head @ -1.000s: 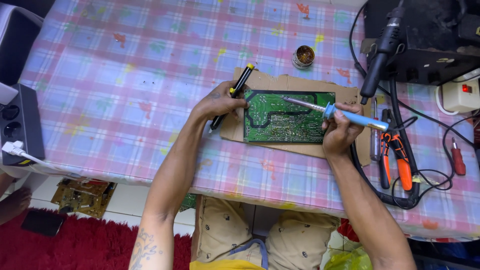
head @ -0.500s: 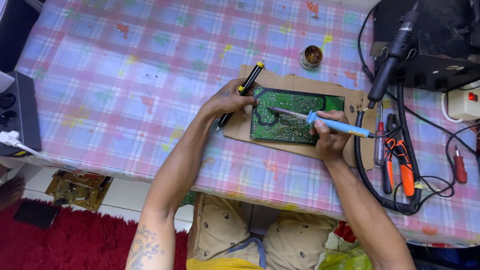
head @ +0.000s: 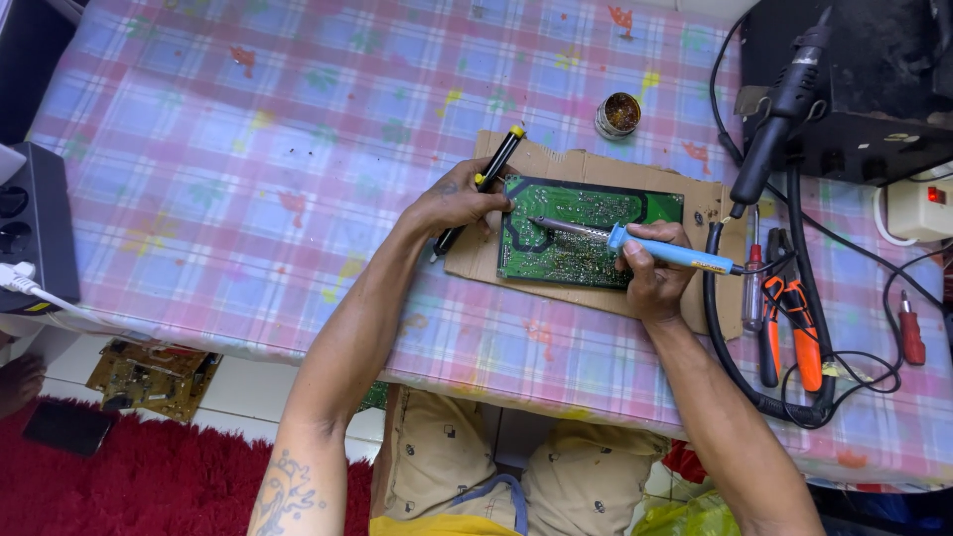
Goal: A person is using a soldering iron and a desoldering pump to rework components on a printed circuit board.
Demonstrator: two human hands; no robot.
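No packages, labels, signs or screens can be made out here.

the left hand (head: 459, 201) covers the middle of the black and yellow tool (head: 486, 179), so its grip is hidden. the soldering iron (head: 635, 243) tip on the green circuit board (head: 586, 233) is too small to tell if it touches. the black box (head: 40, 223) at the left edge and the white power strip (head: 918, 206) at the right edge are cut off.
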